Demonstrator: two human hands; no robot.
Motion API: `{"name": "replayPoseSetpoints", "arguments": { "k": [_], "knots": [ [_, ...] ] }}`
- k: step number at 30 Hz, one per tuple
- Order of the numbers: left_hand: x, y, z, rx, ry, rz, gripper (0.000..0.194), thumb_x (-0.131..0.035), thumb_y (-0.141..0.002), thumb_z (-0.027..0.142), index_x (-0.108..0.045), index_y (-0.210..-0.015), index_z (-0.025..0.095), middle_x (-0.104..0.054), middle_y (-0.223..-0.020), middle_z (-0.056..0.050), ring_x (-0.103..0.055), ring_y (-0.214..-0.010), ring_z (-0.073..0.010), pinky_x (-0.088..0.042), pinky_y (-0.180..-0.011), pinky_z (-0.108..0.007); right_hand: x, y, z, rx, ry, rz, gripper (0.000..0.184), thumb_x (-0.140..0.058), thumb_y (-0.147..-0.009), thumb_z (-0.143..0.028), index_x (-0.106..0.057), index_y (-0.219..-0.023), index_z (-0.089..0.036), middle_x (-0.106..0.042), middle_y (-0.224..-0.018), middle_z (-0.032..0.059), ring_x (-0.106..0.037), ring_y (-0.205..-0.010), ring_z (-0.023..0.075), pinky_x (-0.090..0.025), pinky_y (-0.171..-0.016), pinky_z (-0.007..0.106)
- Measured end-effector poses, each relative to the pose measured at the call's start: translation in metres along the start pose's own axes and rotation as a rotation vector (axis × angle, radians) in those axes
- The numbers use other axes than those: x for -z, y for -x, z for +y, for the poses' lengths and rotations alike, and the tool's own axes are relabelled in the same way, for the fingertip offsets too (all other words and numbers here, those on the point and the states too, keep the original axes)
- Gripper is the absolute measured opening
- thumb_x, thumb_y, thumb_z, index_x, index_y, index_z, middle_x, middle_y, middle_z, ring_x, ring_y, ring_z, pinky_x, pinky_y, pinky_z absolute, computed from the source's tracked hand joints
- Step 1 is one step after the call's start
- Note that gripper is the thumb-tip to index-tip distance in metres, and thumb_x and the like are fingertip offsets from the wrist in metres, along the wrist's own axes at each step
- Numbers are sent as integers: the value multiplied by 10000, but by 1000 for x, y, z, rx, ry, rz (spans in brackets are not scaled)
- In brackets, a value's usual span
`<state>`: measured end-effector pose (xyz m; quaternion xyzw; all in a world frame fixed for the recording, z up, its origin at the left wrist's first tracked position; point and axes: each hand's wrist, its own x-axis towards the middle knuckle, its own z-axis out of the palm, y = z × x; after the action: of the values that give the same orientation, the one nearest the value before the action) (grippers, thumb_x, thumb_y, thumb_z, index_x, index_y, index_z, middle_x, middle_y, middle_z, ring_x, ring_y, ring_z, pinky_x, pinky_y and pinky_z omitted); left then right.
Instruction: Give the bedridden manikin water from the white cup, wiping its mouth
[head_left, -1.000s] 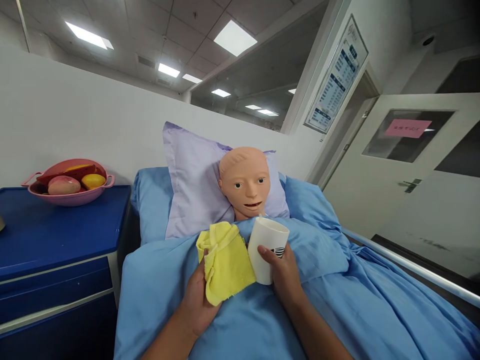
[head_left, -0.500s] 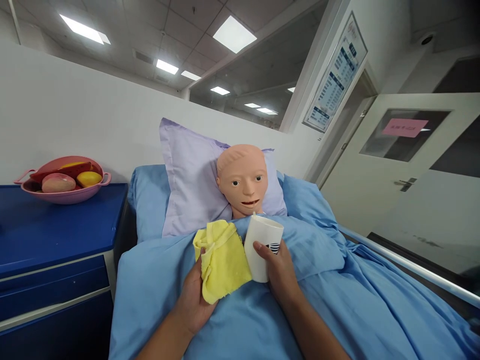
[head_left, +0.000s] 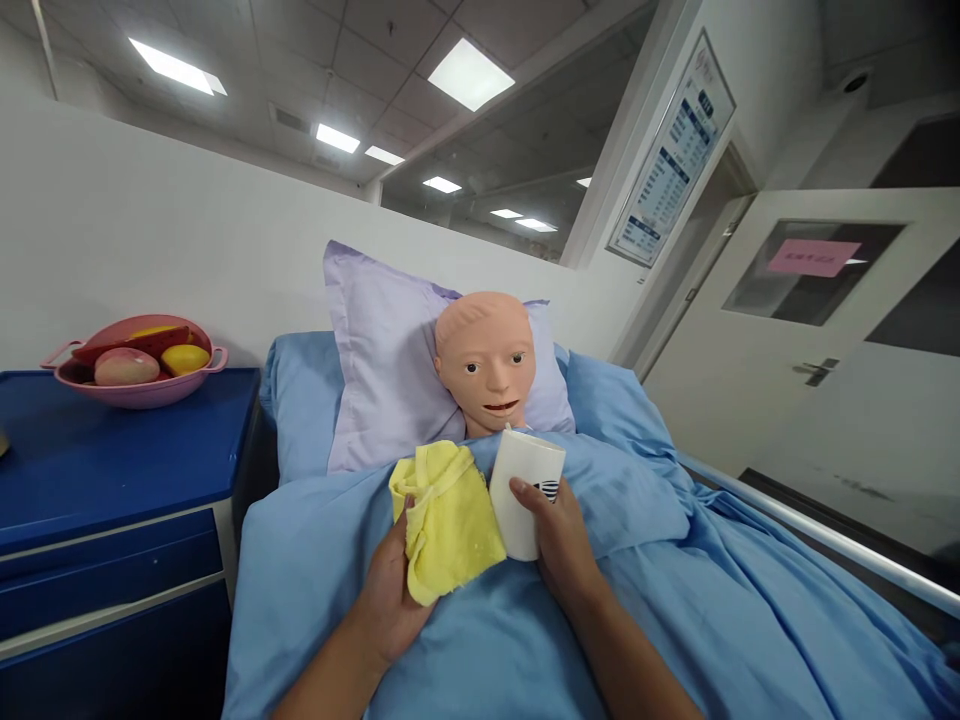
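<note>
Pale, smooth wall (head_left: 165, 220) runs behind the bed, and overhead I see panelled ceiling with flat rectangular lights (head_left: 471, 75). On the right, a flat door (head_left: 750, 390) carries a pink paper sheet (head_left: 815, 257) on its glass, and a slim, straight bed rail (head_left: 825, 538) slants past the bedding. Soft blue quilt (head_left: 315, 600) spreads over the bed in loose folds and rumpled ridges.

Against a creased lilac pillow (head_left: 382, 370) rests a smooth, hard-looking manikin head (head_left: 486, 350) with moulded hair and parted lips; the quilt comes up to its neck.

With my left hand (head_left: 394, 600) I hold a folded yellow cloth (head_left: 454, 530), fuzzy and frayed along its lower edge, with a raised band across the top. The thumb presses the near side; the fingers are hidden underneath, so I cannot tell how far they curl. My right hand (head_left: 562, 540) is wrapped partway around a glossy white cup (head_left: 517, 500), thumb across its front beside a black striped print. The cup tapers downward, tilts slightly and sits just below the manikin's chin, a thin pale straw (head_left: 508, 428) poking above the rim. Cloth and cup sit side by side above the quilt; I cannot tell whether they touch.

At left, a blue-topped cabinet (head_left: 150, 465) bears an oval pink basket (head_left: 139, 396) of rounded fruit (head_left: 127, 367).
</note>
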<state>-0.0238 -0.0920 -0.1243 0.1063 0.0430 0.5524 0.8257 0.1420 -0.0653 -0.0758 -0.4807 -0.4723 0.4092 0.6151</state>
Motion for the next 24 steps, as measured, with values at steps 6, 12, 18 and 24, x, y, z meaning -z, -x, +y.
{"name": "replayPoseSetpoints", "arguments": {
  "k": [6,12,18,24],
  "knots": [
    [-4,1,-1,-20,-33,-46,358,-458,-958,368,-674,-1149,157,-721,-1142,-83,-599,-1198,-205,-366,-1135,-351,3,-4,1,-15,-56,-60,558,-762,-692,-442,-625,-1173,-195,-740,-960,66,-688,-828,252,-545,-716,357],
    [-4,3,-2,0,-18,-68,356,-467,-955,362,-676,-1139,140,-717,-1146,-99,-592,-1206,-213,-369,-1132,-355,3,-2,1,-3,-19,-47,625,-781,-660,-449,-594,-1207,-214,-741,-989,58,-694,-879,284,-562,-732,376],
    [-1,2,-1,8,-33,-56,368,-471,-953,377,-655,-1177,150,-700,-1187,-97,-579,-1223,-213,-362,-1137,-360,-1,2,-3,13,1,-48,622,-780,-653,-452,-587,-1201,-232,-733,-995,54,-686,-914,295,-557,-770,393],
    [-2,3,-1,24,-17,-61,358,-477,-951,367,-667,-1157,145,-697,-1192,-103,-568,-1237,-221,-344,-1149,-373,-5,6,-6,40,3,4,576,-760,-650,-457,-608,-1144,-202,-736,-967,66,-686,-880,293,-552,-756,401]
  ]
}}
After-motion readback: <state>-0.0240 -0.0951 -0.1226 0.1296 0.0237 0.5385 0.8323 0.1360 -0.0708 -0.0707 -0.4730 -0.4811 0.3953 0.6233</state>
